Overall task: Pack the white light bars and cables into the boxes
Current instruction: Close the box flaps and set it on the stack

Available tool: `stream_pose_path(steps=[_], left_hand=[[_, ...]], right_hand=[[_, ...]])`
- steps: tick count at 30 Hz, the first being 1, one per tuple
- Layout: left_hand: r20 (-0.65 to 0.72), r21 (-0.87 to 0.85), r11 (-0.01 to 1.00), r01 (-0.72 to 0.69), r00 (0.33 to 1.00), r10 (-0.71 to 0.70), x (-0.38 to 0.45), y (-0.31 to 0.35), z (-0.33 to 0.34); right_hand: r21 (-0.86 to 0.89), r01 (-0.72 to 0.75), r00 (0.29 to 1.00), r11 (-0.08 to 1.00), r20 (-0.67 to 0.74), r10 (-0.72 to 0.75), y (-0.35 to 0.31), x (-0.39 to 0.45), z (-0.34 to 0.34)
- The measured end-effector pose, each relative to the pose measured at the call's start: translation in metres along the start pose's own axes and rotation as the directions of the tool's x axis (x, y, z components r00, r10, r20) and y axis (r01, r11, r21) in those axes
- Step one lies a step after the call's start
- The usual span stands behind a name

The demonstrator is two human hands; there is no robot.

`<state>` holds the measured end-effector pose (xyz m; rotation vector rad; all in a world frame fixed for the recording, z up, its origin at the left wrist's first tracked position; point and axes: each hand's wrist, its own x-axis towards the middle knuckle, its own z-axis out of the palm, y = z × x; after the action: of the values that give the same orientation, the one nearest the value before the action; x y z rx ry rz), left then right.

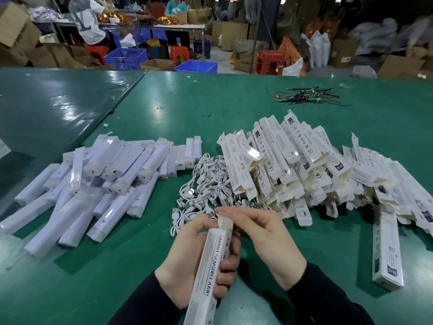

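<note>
Gripped in left hand, box meets right hand fingertips.

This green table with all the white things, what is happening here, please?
A person is packing lamps at the green table. The left hand grips a long box printed "SMART SENSOR LAMP", while the right hand works at its top flap. White light bars lie heaped on the left, a tangle of white cables in the middle, and a pile of boxes on the right. One box lies apart from the pile.
</note>
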<state>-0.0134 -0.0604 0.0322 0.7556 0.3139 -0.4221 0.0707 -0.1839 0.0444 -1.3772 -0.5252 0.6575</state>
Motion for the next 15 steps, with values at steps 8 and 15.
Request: stream_pose_path(steps=[8,15], left_hand=[[0.000,0.027,0.997,-0.079,0.997,0.079,-0.002,-0.003,0.006],[0.092,0.060,0.992,-0.110,0.990,0.104,-0.002,-0.005,0.013]], right_hand=[[0.056,-0.022,0.998,0.998,0.066,0.019,-0.003,-0.003,-0.004],[0.162,-0.150,0.988,0.975,0.047,0.144,0.000,0.002,-0.009]])
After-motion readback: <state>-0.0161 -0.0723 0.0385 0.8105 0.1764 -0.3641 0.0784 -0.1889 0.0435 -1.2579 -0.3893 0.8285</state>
